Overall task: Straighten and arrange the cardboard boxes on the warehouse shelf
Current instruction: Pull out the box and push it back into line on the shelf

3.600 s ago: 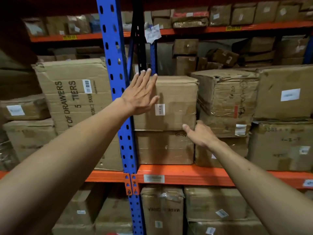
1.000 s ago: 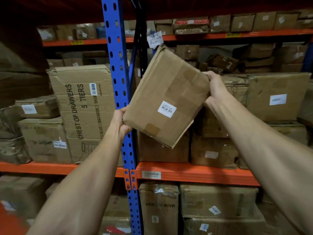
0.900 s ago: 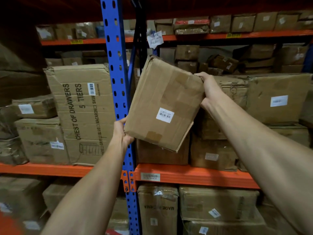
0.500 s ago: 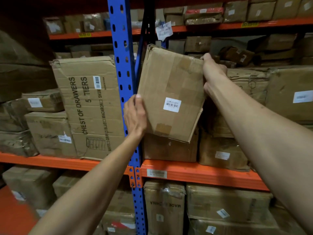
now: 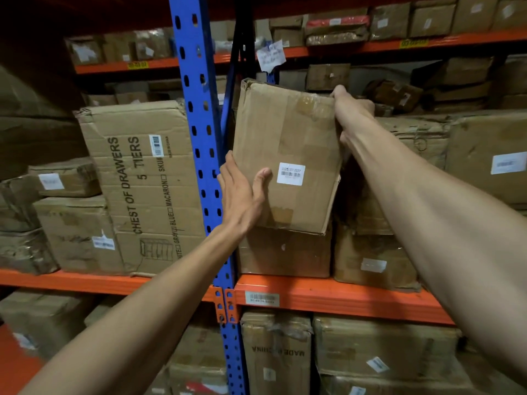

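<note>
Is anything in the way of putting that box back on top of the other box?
Nothing visible. The held box already sits on the lower box, tilted slightly. The left hand and right hand touch it directly.

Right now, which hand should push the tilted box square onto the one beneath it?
Probably the left hand: its palm lies flat against the tilted box low on the left face. The right hand grips the top right corner, steadying it.

Light: dim and warm, brightest on the box (image 5: 286, 155) I hold and my forearms.
Shadows: top left corner nearly black; deep gaps between cartons.
Glare: faint sheen on the box's tape.
Blur: lower left corner smeared; far shelf labels unreadable.
Distortion: wide lens bends the blue post (image 5: 199, 132) and stretches my arms at the edges.
</note>
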